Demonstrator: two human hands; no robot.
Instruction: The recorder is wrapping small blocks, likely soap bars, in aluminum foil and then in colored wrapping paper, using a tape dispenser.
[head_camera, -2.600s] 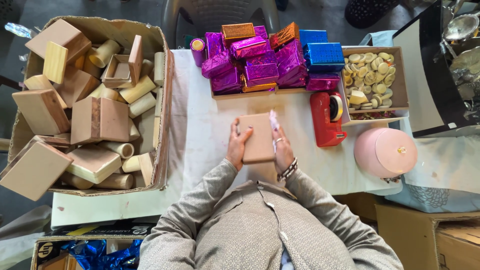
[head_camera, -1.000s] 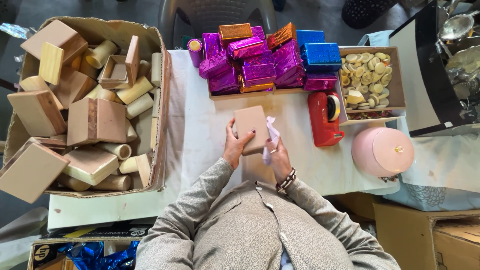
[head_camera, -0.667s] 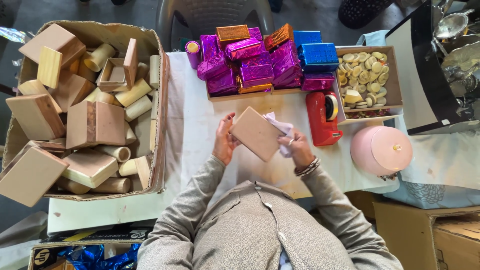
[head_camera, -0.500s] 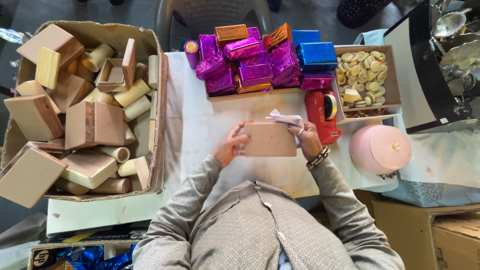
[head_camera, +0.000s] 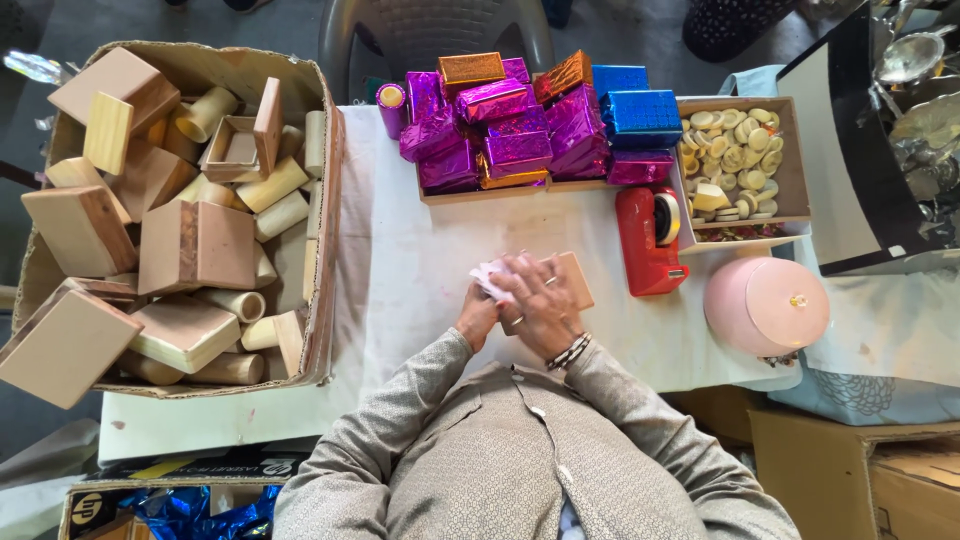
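A small flat wooden box (head_camera: 578, 279) lies on the white table cover (head_camera: 400, 280) in front of me. My right hand (head_camera: 537, 300) lies across the top of it, pressing a crumpled white cloth (head_camera: 489, 274) onto its surface. My left hand (head_camera: 476, 316) grips the box's left end, partly under the right hand. Only the right end of the box shows.
A big cardboard carton (head_camera: 325, 200) of plain wooden boxes and cylinders fills the left. Foil-wrapped boxes (head_camera: 520, 120) in purple, blue and orange are stacked at the back. A red tape dispenser (head_camera: 648, 240), a tray of pale round pieces (head_camera: 790, 170) and a pink lidded container (head_camera: 765, 305) stand right.
The box was held up and turned in both hands; now it lies lower on the table, and my right hand with the cloth has slid left over its top.
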